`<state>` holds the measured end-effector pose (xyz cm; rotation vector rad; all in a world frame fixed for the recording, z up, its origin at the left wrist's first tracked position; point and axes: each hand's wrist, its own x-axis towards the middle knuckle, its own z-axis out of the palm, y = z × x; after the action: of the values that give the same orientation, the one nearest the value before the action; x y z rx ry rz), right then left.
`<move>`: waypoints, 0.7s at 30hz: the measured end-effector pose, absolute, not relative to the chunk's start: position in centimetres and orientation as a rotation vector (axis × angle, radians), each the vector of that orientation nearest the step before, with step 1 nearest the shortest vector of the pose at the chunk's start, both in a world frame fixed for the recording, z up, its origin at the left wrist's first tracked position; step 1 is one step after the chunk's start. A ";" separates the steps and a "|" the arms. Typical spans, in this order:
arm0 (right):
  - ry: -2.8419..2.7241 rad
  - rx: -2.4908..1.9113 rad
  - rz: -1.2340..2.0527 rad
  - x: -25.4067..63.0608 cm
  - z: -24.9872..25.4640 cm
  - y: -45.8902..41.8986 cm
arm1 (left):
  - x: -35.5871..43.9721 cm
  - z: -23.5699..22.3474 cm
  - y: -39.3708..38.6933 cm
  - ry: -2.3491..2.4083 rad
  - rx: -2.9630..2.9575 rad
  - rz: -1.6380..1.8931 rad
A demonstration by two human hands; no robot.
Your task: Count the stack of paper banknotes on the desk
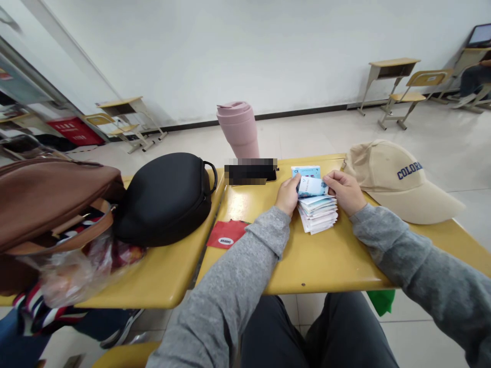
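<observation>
My left hand (287, 194) and my right hand (345, 190) both grip a fanned stack of cards (317, 210) above the yellow desk (326, 255). The top card is white and blue, pinched between the thumbs and fingers of both hands. A light blue card box (306, 170) lies on the desk just behind the stack. Grey sleeves cover both my forearms.
A pink cup (240, 129) stands at the desk's far edge beside a dark phone (251, 173). A beige cap (399, 179) lies to the right, a red pouch (226, 234) to the left. A black case (164, 197) and brown bag (49, 204) fill the neighbouring desk.
</observation>
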<state>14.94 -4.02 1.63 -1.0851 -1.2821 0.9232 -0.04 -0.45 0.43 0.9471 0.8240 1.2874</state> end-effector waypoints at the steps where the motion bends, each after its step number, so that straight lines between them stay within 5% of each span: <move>1: -1.282 -1.085 0.926 14.9 1.6 -4.0 | 0.0 0.4 -0.5 0.827 0.948 1.286; 21: -1.304 -1.092 0.924 15.1 1.3 -3.7 | 0.1 0.7 -0.7 0.759 0.897 1.278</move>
<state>15.13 -3.66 1.27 -1.0915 -1.3044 0.9241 0.09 -0.71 0.67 0.8966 0.7591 1.2783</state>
